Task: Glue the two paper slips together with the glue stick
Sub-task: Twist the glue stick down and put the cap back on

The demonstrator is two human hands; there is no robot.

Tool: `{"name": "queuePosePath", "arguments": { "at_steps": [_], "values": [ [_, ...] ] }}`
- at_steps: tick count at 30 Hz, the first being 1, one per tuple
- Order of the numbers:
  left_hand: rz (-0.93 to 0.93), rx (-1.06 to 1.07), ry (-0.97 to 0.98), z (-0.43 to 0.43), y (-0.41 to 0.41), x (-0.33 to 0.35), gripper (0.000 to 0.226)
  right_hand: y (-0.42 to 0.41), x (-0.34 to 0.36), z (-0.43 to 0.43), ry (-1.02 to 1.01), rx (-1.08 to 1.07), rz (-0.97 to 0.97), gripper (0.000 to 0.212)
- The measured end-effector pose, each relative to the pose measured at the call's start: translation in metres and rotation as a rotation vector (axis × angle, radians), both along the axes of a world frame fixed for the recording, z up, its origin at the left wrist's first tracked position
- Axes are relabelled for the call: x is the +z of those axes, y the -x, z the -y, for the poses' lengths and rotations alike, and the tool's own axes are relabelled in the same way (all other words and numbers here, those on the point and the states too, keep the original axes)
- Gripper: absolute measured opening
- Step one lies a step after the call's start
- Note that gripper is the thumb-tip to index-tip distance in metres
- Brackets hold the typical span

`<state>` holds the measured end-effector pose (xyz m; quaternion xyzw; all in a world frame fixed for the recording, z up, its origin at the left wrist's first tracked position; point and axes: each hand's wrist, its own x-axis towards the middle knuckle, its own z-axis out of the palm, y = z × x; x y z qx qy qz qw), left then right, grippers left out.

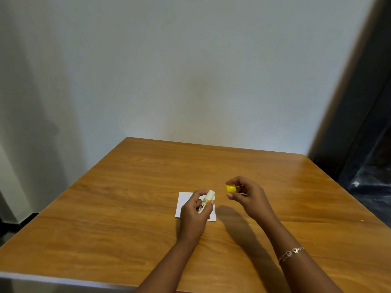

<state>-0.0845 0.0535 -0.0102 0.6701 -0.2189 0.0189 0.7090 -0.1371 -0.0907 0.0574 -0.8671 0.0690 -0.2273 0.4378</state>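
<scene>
**Item 1.** Short white plastic glue stick (206,201) with a yellow band and a printed label. It is uncapped, with the pale tip tilted up and away. It is held just above the paper, with the fingers and thumb of the left hand (195,210) wrapped round its barrel.

**Item 2.** White rectangular paper (184,201), lying flat and partly hidden under that hand. Only one white patch shows. I cannot tell whether it is two slips stacked or one.

**Item 3.** Small round yellow plastic cap (230,188), to the right of the paper and raised off the surface. The right hand (246,195) pinches it between thumb and fingertips.

**Item 4.** Glossy brown wooden worktop (105,208), carrying the paper.

**Item 5.** Thin metal chain bracelet (291,253) on the right wrist, on the person's side of the paper.

**Hazards, as judged:**
- Nothing pins the paper, and the right hand is busy with the cap, so a first stroke could drag or crease the sheet.
- A stroke that runs past an edge would stick the paper to the worktop.
- If the slips are stacked, they may slide out of line.
- The round cap could roll away if it is set down on its side.
</scene>
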Motion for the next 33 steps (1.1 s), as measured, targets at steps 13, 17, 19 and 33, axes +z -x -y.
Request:
{"name": "queuePosePath", "arguments": {
  "at_steps": [13,17,19,33],
  "values": [
    [-0.019,-0.028,-0.006,0.001,-0.002,-0.002,0.021,-0.009,-0.003,-0.005,0.077,0.066,-0.052,0.026],
    [-0.018,-0.032,-0.002,0.001,-0.002,-0.002,0.021,-0.010,-0.001,-0.008,0.069,0.083,-0.048,0.026],
    [-0.013,-0.026,-0.010,0.001,-0.003,-0.003,0.021,-0.011,-0.001,-0.009,0.073,0.083,-0.049,0.026],
    [0.027,-0.038,0.001,0.002,-0.002,-0.003,0.018,-0.011,0.004,-0.013,0.030,0.129,-0.060,0.025]
  ]
}}
